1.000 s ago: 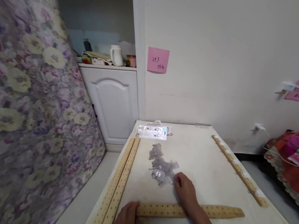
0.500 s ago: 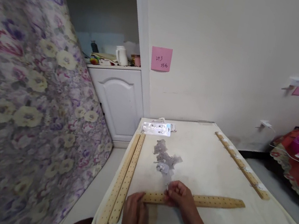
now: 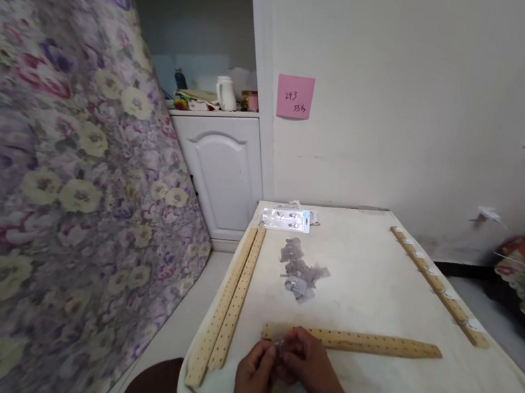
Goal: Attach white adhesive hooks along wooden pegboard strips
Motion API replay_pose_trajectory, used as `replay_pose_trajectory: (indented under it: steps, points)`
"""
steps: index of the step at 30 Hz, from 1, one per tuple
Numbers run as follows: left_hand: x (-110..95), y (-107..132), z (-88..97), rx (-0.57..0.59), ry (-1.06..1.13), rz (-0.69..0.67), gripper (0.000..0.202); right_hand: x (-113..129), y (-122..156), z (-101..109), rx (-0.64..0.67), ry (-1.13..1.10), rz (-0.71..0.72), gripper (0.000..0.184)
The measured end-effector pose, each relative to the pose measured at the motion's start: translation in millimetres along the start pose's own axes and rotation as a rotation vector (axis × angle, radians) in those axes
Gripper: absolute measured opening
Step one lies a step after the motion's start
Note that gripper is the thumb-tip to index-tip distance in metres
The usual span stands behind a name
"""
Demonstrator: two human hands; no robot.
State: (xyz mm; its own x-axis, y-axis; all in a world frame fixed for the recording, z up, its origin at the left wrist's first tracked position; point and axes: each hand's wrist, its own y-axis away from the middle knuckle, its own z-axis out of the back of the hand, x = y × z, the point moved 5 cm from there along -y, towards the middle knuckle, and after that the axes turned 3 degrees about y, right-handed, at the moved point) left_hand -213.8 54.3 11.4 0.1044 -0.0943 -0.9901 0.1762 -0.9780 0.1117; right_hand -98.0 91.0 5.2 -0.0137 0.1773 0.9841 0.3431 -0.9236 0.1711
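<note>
My left hand [image 3: 257,365] and my right hand [image 3: 305,360] meet over the left end of a wooden strip with rows of holes [image 3: 373,344]. Both are closed, their fingertips pinched around a small shiny item [image 3: 280,345] that is mostly hidden; its kind cannot be made out. Beyond the strip lies a loose pile of small translucent grey plastic bags [image 3: 300,272] with little metallic pieces in them.
Two more perforated wooden strips [image 3: 233,300] lie side by side along the left edge of the cloth-covered table [image 3: 361,268]. Another strip [image 3: 439,287] at the right edge carries several white tags. At the back left lies a clear blister package [image 3: 285,219].
My right hand has drawn back from the bag pile toward my left hand, and their fingertips now meet. My left hand has lifted off the strip's end. The view has shifted slightly.
</note>
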Motion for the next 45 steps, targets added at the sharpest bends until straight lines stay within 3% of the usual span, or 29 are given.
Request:
replay_pose_trajectory:
  steps: [6,11,18,23,33,45]
  points:
    - [10.5,-0.5,-0.2,0.053,-0.084,0.068,0.043,23.4,-5.2,24.8,-0.038,0.249,0.153,0.020]
    - [8.3,-0.4,1.8,0.066,-0.173,0.045,0.041,29.7,-17.3,22.9,0.029,0.286,0.172,0.014]
    - [-20.1,1.8,27.2,-0.198,-0.479,-0.349,0.028,27.0,-52.6,22.9,0.014,0.364,0.204,0.010]
    - [-8.8,-1.8,31.8,-0.280,-0.656,-0.407,0.025,16.7,-76.7,15.7,0.042,0.393,0.209,0.009]
    - [-3.2,6.4,24.0,-0.216,-0.720,-0.473,0.021,5.2,-86.3,14.1,0.033,0.494,0.192,0.011]
    - [0.6,8.2,17.9,-0.164,-0.808,-0.533,0.032,13.4,-79.0,12.2,-0.005,0.628,0.185,0.011]
